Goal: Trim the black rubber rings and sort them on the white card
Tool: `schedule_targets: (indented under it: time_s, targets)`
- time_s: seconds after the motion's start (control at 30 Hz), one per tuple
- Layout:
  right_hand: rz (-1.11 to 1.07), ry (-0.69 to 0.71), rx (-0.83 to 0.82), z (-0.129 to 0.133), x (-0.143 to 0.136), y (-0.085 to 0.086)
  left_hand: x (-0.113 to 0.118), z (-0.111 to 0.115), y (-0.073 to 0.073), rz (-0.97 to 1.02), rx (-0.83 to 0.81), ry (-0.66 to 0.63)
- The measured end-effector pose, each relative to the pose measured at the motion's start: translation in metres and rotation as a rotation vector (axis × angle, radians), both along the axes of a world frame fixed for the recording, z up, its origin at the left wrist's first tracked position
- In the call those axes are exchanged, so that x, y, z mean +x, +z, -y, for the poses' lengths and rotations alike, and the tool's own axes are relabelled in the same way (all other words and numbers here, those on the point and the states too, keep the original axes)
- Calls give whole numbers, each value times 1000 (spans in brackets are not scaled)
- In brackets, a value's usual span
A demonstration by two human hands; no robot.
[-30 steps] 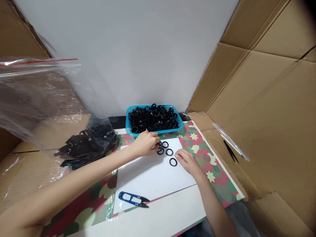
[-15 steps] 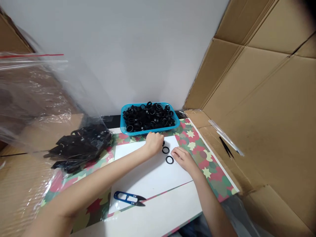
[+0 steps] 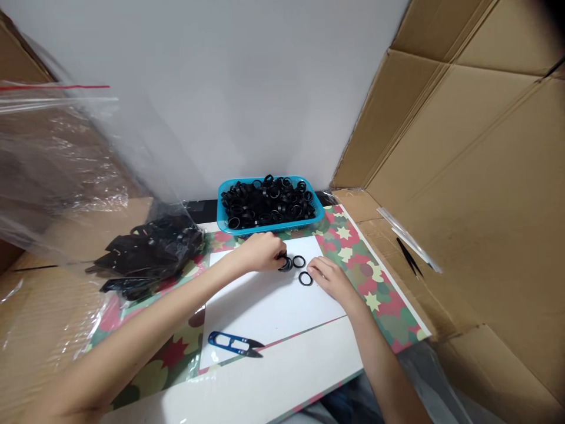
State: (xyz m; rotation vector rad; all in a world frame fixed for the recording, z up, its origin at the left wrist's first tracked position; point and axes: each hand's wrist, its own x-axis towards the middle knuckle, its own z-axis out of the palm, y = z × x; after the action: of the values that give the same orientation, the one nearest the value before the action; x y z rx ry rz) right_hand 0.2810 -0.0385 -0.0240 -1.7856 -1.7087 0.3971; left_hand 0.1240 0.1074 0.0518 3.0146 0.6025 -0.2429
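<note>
My left hand (image 3: pixel 266 252) is closed on black rings (image 3: pixel 285 264) at the top of the white paper (image 3: pixel 251 300), just in front of the blue basket (image 3: pixel 225 228). Its fingers partly cover these rings, so I cannot tell how many there are. Two single black rings lie flat on the paper, one (image 3: pixel 299 261) to the right of that hand and another (image 3: pixel 305 278) lower down. Beside the lower ring rests my right hand (image 3: pixel 327 275), its fingers curled together at the tips; whether anything is between them is hidden. Many black rings fill the basket.
Blue-handled thread snips (image 3: pixel 235 344) lie at the paper's lower left. A clear plastic bag with black pieces (image 3: pixel 148 253) stands at the left. Black tweezers (image 3: pixel 409 258) and a clear packet (image 3: pixel 408 238) lie at the right, beside the cardboard wall (image 3: pixel 477 176).
My left hand has shifted slightly left, and more black rings now show at its fingertips. My right hand has barely moved. The view has tilted a little.
</note>
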Motion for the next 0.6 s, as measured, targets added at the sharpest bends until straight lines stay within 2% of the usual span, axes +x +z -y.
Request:
schedule_targets:
  time_s: [0.27, 0.47, 0.6]
  targets:
    - [-6, -22, -8, 0, 4, -1, 7, 6, -22, -60, 122, -128]
    - [-9, -27, -15, -1, 5, 0, 9, 6, -14, -17, 179, -194]
    - [-1, -32, -6, -1, 7, -1, 22, 9, -10, 37, 184, -278]
